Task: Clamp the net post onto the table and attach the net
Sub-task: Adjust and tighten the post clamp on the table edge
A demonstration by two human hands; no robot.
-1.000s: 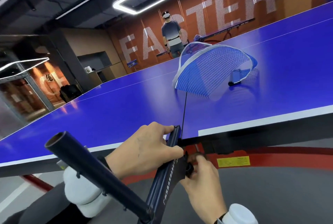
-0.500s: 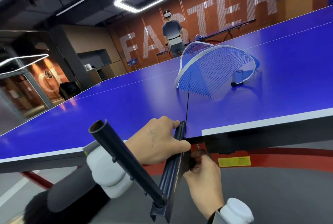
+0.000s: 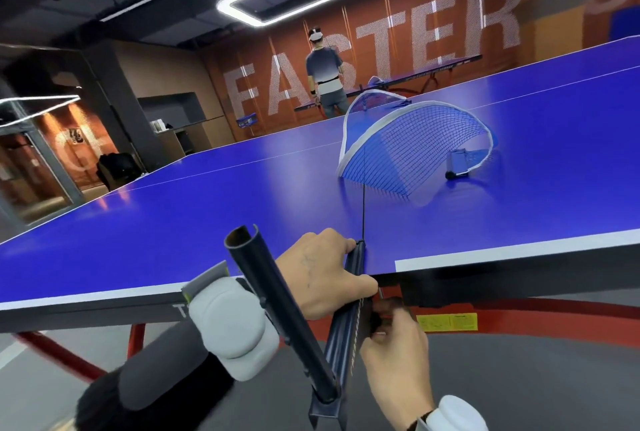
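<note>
A black net post (image 3: 277, 306) with its clamp bracket sits on the near edge of the blue table (image 3: 214, 209), right at the centre seam. My left hand (image 3: 323, 274) presses the bracket's top arm onto the tabletop. Under the edge, my right hand (image 3: 394, 344) pinches the clamp's screw knob, which the fingers mostly hide. The post's tube points up toward me, its open end empty. The net (image 3: 412, 150) lies curled in a loose arch out on the table, with the second post (image 3: 457, 164) lying beside it.
A yellow label (image 3: 446, 321) sticks on the red table frame under the edge. Another person (image 3: 325, 74) stands far off by a second blue table (image 3: 436, 67). Red frame legs (image 3: 55, 351) run under the table at lower left.
The post's tube has swung from pointing left toward upright and nearer the table. Both hands stay on the bracket and the knob, and my view has moved closer.
</note>
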